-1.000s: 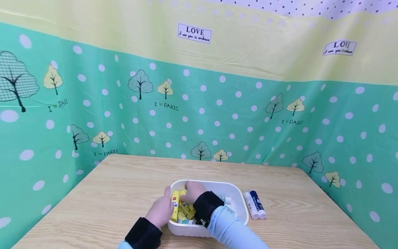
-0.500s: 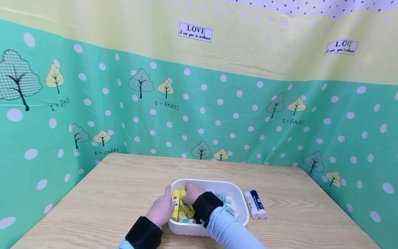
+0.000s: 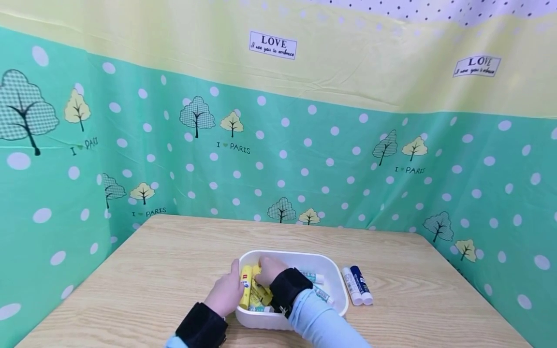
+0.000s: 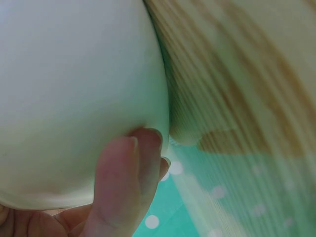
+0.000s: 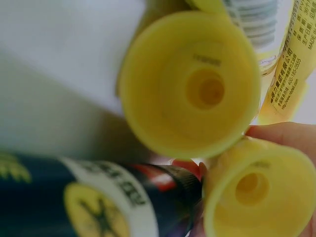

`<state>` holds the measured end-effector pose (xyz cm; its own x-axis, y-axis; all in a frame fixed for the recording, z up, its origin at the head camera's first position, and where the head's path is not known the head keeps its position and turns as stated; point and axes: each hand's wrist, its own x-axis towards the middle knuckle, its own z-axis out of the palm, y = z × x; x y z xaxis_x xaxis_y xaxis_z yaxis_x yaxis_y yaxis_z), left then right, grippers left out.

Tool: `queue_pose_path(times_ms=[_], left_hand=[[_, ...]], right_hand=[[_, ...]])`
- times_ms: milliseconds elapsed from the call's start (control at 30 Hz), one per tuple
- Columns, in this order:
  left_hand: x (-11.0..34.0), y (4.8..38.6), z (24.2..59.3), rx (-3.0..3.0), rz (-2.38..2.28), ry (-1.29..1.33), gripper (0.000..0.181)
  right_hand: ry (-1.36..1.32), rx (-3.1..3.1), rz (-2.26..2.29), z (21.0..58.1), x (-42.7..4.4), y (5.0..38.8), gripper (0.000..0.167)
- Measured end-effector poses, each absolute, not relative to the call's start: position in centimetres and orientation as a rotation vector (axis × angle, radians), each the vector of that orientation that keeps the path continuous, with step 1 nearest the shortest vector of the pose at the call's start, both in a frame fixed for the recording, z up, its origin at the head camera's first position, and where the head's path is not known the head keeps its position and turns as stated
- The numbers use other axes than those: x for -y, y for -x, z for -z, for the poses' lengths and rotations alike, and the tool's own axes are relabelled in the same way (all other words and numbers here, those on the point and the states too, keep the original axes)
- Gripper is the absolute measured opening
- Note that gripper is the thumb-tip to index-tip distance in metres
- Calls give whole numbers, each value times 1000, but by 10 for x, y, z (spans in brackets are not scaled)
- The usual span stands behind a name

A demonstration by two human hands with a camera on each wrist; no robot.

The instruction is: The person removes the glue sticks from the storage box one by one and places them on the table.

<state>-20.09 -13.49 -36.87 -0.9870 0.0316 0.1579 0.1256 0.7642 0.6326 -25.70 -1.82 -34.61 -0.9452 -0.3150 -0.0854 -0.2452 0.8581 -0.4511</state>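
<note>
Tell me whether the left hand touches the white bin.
Touching. In the left wrist view, the left hand grips the white bin, fingers against its wall.

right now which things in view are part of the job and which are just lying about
Part of the job, it seems:
- white bin, gripped by left hand
- yellow tubes, one in the right hand
- teal-labelled tubes in the bin

Just lying about, probably:
- white tube, dark blue tube beside the bin
- curtain

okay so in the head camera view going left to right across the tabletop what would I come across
Left hand, leftmost yellow tube, right hand, white tube outside the white bin, dark blue tube.
</note>
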Motion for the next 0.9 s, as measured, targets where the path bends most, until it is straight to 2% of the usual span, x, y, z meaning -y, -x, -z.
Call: queue_pose_path(times_ms=[900], left_hand=[[135,200,369,2815,1032,143,54]], right_hand=[[432,-2920,620,351,18,263,23]])
